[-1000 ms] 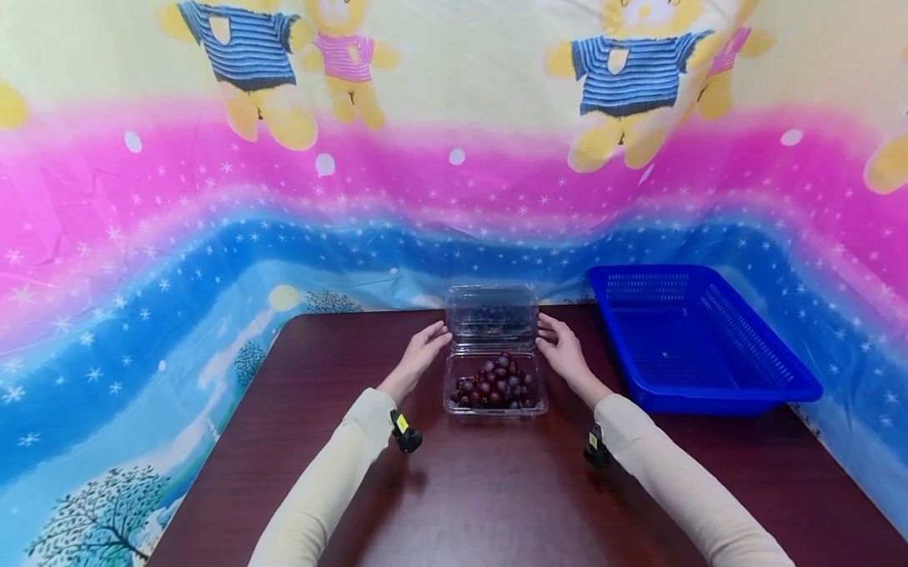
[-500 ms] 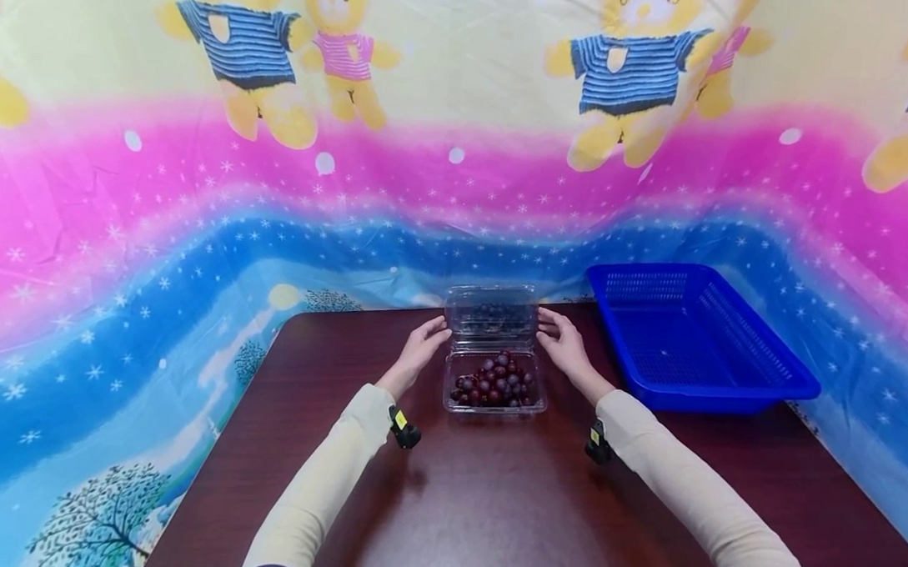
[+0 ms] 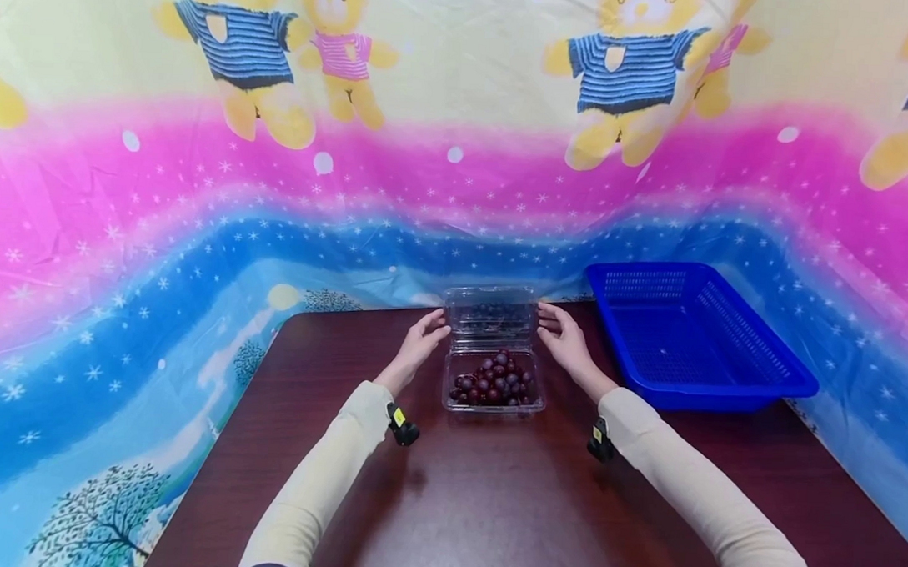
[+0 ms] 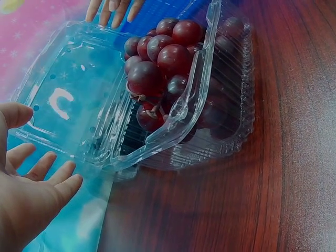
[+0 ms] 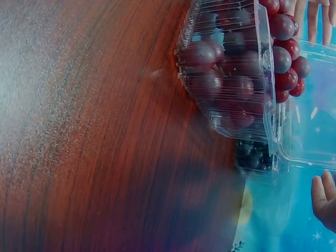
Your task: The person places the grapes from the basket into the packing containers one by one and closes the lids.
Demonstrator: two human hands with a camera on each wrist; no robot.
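A clear plastic clamshell box (image 3: 450, 404) stands on the table with its lid (image 4: 63, 100) raised at the back. Dark red grapes (image 3: 495, 383) fill its base and rise above the rim in both wrist views. My left hand (image 3: 419, 345) is at the lid's left side, thumb and fingers spread apart in the left wrist view. On the lid's right side is my right hand (image 3: 567, 342), its fingers extended towards the edge. Neither hand grips the lid; whether fingertips touch it I cannot tell.
A blue plastic basket (image 3: 720, 393) sits at the back right of the brown table (image 3: 476, 501). Behind the clamshell, small dark round fruit (image 5: 254, 156) shows at the table's back edge. A patterned cloth (image 3: 397, 181) hangs behind the table.
Both hands stay beside the lid, with only slight shifts. The right fingers have straightened upwards a little. The box, grapes and basket stay in place.
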